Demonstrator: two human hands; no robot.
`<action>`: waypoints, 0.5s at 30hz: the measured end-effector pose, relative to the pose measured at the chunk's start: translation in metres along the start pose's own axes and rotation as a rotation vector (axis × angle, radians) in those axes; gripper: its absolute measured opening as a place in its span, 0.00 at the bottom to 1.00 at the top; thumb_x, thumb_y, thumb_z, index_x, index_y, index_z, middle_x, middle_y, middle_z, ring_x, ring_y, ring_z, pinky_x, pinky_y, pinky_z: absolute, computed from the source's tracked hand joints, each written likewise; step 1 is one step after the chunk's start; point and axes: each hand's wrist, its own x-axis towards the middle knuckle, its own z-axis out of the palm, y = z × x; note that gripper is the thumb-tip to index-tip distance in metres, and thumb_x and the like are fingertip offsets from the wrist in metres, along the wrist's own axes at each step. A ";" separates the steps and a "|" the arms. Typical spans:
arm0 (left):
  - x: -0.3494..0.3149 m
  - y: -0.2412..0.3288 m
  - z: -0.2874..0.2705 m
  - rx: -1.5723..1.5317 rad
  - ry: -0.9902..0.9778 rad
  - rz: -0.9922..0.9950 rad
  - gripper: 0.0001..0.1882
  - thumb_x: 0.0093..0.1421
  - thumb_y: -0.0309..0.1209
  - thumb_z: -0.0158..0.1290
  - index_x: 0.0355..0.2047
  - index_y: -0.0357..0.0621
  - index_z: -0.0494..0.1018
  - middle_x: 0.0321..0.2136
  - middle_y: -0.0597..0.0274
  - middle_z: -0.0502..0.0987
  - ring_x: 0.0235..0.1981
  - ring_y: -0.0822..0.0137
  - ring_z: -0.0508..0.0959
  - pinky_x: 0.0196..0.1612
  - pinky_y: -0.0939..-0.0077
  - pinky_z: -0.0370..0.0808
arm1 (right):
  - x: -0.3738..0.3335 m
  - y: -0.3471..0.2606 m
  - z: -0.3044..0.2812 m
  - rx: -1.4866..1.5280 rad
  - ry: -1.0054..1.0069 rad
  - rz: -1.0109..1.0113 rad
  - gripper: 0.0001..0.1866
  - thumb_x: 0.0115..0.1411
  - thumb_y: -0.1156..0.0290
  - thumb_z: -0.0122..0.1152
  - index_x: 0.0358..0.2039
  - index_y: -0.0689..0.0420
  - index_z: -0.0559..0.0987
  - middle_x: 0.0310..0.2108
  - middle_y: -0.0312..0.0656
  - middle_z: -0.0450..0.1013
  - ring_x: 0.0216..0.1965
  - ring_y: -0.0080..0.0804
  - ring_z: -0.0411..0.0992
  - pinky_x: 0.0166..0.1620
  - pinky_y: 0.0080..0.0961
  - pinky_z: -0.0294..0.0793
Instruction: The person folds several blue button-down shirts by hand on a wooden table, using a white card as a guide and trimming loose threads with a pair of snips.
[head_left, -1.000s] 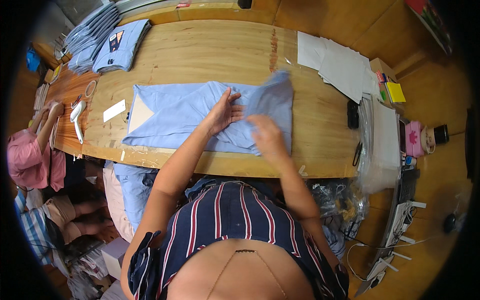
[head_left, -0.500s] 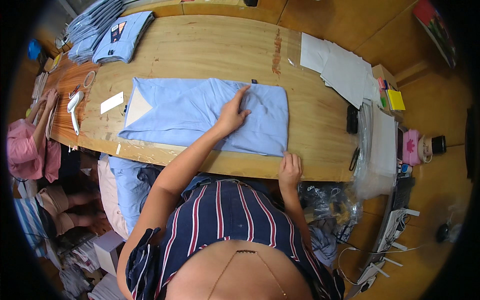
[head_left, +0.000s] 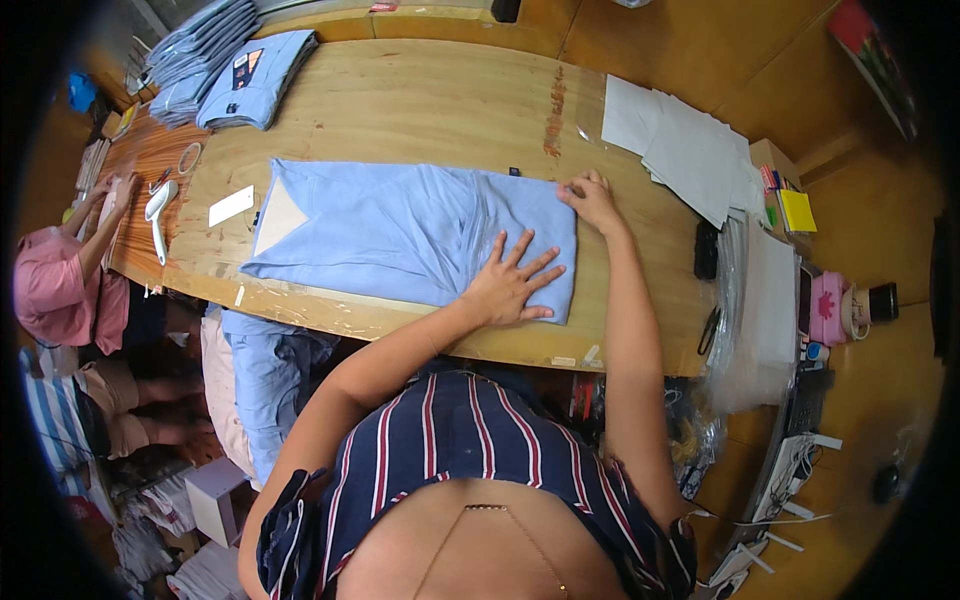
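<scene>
A folded light blue shirt lies flat on the wooden table in front of me. A pale board shows in the V-shaped opening at its left end, and a small dark label pokes out at its far edge. My left hand rests on the shirt near its right end, palm down, fingers spread wide. At the shirt's far right corner, the bent fingers of my right hand pinch the cloth. Beyond the left end lies a white tag, close to the shirt.
Stacked blue shirts stand at the far left, beside a white handheld tool and a tape ring. White paper sheets and clear plastic bags line the right. A person in pink works at the left.
My right hand has gone from the shirt's near right corner to its far right corner. My left hand has slid nearer to me and spread its fingers on the cloth.
</scene>
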 end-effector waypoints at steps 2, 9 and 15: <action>0.001 -0.001 -0.002 -0.028 -0.014 0.030 0.36 0.49 0.59 0.39 0.55 0.57 0.54 0.58 0.62 0.49 0.58 0.49 0.46 0.54 0.41 0.42 | 0.006 0.007 0.003 -0.074 -0.139 0.069 0.11 0.48 0.64 0.56 0.34 0.50 0.75 0.39 0.41 0.64 0.43 0.39 0.60 0.46 0.36 0.60; -0.021 0.038 0.017 -0.046 -0.001 -0.135 0.35 0.50 0.51 0.43 0.55 0.47 0.53 0.57 0.50 0.47 0.58 0.46 0.44 0.53 0.40 0.43 | -0.026 -0.040 0.024 -0.119 -0.008 -0.445 0.19 0.52 0.59 0.50 0.45 0.46 0.69 0.54 0.39 0.56 0.56 0.36 0.51 0.54 0.39 0.51; -0.020 0.062 0.027 0.278 0.028 -0.296 0.27 0.52 0.34 0.39 0.54 0.45 0.55 0.54 0.44 0.53 0.54 0.42 0.54 0.50 0.41 0.52 | -0.031 -0.017 0.019 0.252 -0.102 -0.364 0.22 0.51 0.79 0.44 0.48 0.50 0.67 0.53 0.37 0.59 0.56 0.35 0.53 0.57 0.35 0.48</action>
